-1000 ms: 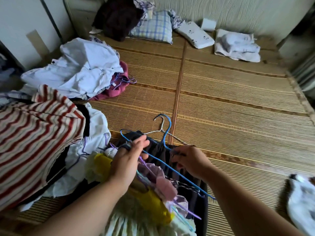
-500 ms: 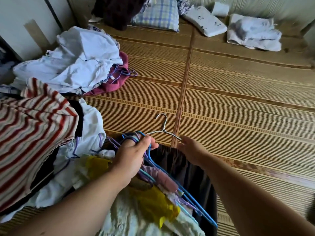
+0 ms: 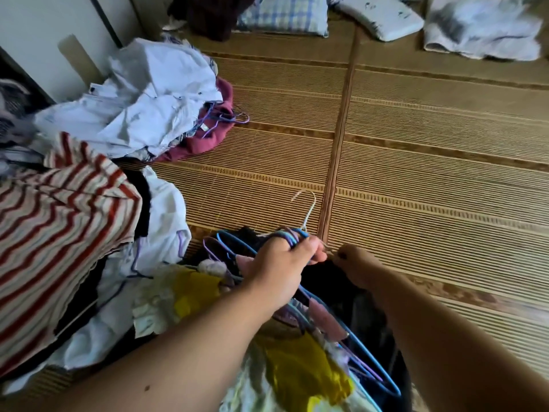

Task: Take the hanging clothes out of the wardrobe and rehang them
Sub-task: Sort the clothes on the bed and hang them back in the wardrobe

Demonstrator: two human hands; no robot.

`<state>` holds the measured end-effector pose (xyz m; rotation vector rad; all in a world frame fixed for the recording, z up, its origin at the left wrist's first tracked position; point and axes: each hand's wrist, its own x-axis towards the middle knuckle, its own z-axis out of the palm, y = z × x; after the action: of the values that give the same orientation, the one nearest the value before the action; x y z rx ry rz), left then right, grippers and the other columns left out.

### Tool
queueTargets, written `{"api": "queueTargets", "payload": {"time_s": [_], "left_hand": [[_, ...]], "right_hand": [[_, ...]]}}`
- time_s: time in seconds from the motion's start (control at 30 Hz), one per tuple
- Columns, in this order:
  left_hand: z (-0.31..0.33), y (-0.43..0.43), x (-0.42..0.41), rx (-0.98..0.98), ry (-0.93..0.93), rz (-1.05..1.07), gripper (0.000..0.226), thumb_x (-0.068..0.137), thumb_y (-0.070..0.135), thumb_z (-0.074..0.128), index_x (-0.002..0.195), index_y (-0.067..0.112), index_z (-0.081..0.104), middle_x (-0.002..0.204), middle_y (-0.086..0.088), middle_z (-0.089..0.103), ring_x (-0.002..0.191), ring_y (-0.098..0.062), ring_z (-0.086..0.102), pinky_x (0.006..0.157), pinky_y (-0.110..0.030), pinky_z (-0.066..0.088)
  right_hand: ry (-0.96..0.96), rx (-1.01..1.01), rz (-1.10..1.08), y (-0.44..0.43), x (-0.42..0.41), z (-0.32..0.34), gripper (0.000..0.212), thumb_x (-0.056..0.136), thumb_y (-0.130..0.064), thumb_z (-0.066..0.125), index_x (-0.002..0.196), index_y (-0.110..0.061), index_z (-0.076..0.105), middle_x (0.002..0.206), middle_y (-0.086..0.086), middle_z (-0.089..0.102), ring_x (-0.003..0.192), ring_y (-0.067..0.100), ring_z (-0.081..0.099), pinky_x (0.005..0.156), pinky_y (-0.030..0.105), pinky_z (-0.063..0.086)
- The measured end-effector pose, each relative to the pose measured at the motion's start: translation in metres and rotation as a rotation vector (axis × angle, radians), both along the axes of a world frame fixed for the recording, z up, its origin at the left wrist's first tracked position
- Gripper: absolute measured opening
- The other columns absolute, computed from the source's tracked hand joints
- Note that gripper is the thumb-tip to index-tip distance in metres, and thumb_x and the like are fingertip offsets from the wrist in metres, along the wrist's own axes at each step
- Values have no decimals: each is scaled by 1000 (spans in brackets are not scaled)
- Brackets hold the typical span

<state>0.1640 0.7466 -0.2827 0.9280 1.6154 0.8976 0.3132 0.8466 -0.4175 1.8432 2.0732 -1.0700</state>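
My left hand (image 3: 282, 264) grips a bunch of blue and purple wire hangers (image 3: 289, 237) by their hooks. Yellow, pink and pale clothes (image 3: 297, 367) hang from them over my lap. A silver wire hanger (image 3: 307, 212) sticks up from the bunch, its hook over the mat. My right hand (image 3: 355, 267) pinches this silver hanger's shoulder wire just right of my left thumb, above a black garment (image 3: 326, 283). The rest of the silver hanger is hidden by my hands.
A red-and-cream striped garment (image 3: 59, 233) fills the left side. Behind it lies a pile of white and maroon clothes (image 3: 154, 105) with purple hangers. The woven bamboo mat (image 3: 430, 179) stretches right. A checked pillow (image 3: 285, 13) and folded white cloths (image 3: 481, 28) lie at the far end.
The blue hanger hook that stood up beside the silver one is now gathered into my left fist. My right hand moved from the black garment to the silver hanger's wire.
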Motion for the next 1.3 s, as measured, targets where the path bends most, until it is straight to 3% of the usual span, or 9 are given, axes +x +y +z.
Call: {"api": "queueTargets", "payload": {"time_s": [0.13,0.27,0.37,0.47,0.57,0.67,0.8,1.13,1.3], "left_hand": [[10,-14,-2,-6,26,96,27,94,25,53,72,23,68,63,10,68,75,-7,65,94,-33,43],[49,-35,4,66,23,130,26,97,24,46,119,27,60,67,10,59,63,8,58,72,-3,40],[92,-55,9,95,8,223,34,98,23,44,131,33,47,88,16,62,74,6,61,70,-3,42],[135,-81,10,97,48,267,39,99,27,41,138,32,43,123,11,60,103,-4,61,94,-22,42],[168,-104,8,143,45,289,43,99,29,40,141,28,39,137,9,51,118,-10,56,87,-12,44],[213,-137,-1,174,-20,345,41,99,28,40,140,27,40,122,17,54,113,-14,59,74,-3,45],[264,-176,-22,200,69,410,31,90,54,44,121,51,50,106,26,62,96,-3,64,79,-28,49],[392,-234,-71,384,13,575,32,99,30,42,130,27,52,101,19,62,89,-8,61,75,-30,42],[455,-268,-92,534,-22,590,31,99,28,41,128,25,50,97,14,61,83,-2,57,59,-14,40]], "right_hand": [[257,63,-37,-21,13,55,8,88,-22,61,82,-25,56,70,-7,56,61,8,49,52,19,35],[241,20,130,-62,22,119,28,80,-17,68,76,-33,46,68,-15,50,64,1,48,53,8,34],[236,58,199,-90,21,163,27,79,-17,68,79,-30,45,73,-16,48,68,1,47,55,9,33],[273,85,219,-113,19,205,31,80,-16,68,75,-34,43,72,-17,50,67,-3,47,59,7,36],[324,127,228,-128,16,242,32,84,-16,65,74,-36,43,69,-16,51,63,-5,46,60,7,38],[331,211,205,-139,13,286,29,85,-17,63,74,-36,44,72,-14,54,65,-1,48,55,11,35],[380,258,187,-148,2,335,24,86,-14,63,78,-32,49,81,-10,61,72,8,57,58,16,40],[471,419,350,-191,-70,474,7,86,-19,63,90,-19,57,82,-5,61,77,15,57,59,21,39],[488,559,424,-226,-102,542,6,86,-20,62,84,-22,57,80,-5,59,77,15,53,59,26,32]]}}
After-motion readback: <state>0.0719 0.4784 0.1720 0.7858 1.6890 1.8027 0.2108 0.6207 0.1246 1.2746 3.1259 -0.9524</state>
